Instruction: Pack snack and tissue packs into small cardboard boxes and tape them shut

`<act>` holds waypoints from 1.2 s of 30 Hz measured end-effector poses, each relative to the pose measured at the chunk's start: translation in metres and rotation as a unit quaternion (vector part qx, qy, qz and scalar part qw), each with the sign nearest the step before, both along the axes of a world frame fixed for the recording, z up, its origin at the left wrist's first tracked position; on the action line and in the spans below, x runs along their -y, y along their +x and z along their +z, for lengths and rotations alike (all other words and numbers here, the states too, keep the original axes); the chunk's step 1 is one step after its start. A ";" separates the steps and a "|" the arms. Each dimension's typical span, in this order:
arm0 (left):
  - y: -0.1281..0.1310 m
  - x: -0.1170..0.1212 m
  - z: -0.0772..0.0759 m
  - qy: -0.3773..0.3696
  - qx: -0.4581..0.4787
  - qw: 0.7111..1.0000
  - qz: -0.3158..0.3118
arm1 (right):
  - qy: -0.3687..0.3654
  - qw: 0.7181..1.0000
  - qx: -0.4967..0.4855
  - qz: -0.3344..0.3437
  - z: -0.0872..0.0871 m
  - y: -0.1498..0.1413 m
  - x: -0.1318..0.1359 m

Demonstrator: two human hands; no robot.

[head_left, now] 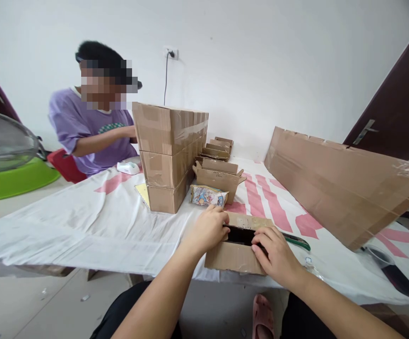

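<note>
Small cardboard box, lower centre, at table edge: left hand and right hand clamped on its flaps; hard pressing risked tipping it off.

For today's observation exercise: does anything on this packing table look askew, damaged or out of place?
The long cardboard sheet at the right stands tilted on edge, with crinkled tape at its far end. Small scraps litter the floor. The small box under the left hand and right hand looks intact.

Small brown cardboard box, top open, at table's near edge
</note>
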State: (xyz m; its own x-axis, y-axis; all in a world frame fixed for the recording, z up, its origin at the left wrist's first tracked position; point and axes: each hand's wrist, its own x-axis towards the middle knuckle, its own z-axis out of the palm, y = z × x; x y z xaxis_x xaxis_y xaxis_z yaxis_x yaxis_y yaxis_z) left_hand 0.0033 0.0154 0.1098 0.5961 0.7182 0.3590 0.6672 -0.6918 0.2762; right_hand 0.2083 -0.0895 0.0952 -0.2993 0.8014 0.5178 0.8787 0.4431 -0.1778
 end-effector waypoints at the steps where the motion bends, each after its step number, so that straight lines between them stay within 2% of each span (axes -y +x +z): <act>1: 0.000 0.000 0.000 0.000 -0.002 1.000 0.001 | -0.005 1.000 -0.010 -0.002 0.003 0.001 -0.004; 5: 0.001 0.002 0.001 0.009 0.000 1.000 0.005 | -0.040 0.999 -0.013 -0.016 0.013 0.001 -0.024; 8: 0.002 0.003 0.001 0.018 -0.004 1.000 0.007 | -0.065 0.997 0.046 -0.006 0.017 -0.002 -0.039; 13: 0.002 0.002 -0.001 0.027 -0.003 1.000 0.006 | -0.058 0.987 0.152 0.013 0.018 -0.010 -0.056; 16: 0.002 0.002 -0.001 0.028 -0.002 1.000 0.004 | -0.056 0.983 0.176 0.015 0.017 -0.013 -0.060; 22: 0.001 0.002 0.000 0.027 -0.015 1.000 -0.001 | -0.064 0.990 0.123 -0.002 0.016 -0.014 -0.062; 30: 0.002 0.004 0.003 0.017 -0.030 0.999 -0.003 | -0.173 0.984 -0.006 -0.034 0.021 -0.012 -0.076; 36: 0.002 0.002 0.000 0.020 -0.024 1.000 -0.003 | -0.184 0.980 -0.036 -0.067 0.017 -0.008 -0.088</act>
State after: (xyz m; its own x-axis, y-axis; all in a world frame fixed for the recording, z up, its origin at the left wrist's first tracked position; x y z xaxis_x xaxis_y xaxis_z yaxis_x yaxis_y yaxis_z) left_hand 0.0052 0.0133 0.1101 0.6171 0.7003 0.3588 0.6750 -0.7055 0.2160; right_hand 0.2002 -0.0020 0.1125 -0.1513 0.9677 0.2018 0.9040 0.2181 -0.3677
